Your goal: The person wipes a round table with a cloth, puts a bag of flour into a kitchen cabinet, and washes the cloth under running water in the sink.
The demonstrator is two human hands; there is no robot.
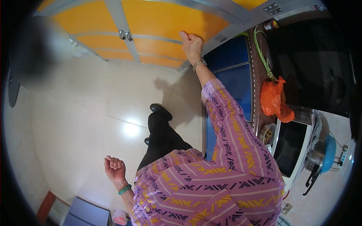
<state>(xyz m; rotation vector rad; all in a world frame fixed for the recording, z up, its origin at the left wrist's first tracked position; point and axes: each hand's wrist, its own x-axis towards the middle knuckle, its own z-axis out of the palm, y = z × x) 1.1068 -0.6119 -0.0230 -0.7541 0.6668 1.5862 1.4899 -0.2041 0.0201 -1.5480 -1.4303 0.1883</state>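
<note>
My left hand (115, 168), with a green bangle on the wrist, hangs over the pale tiled floor (84, 135). Its fingers are curled in, and no object shows in it. A metal-banded watch (198, 64) is on the wrist of my right hand (193, 44). That hand is raised in front of a yellow-orange cabinet door (161, 21) with a silver metal frame. Its fingers are folded and the thumb sticks out; nothing shows in it. Whether it touches the door cannot be told. Two small metal handles (125, 35) sit where the doors meet, left of this hand.
Blue cabinet fronts (233, 76) run under a brown counter edge at the right. Above stand green stalks (261, 52), an orange plastic bag (273, 99), a tub of food (267, 134), a white microwave oven (292, 147) and a pan (314, 158). A blurred round thing (39, 53) blocks the upper left.
</note>
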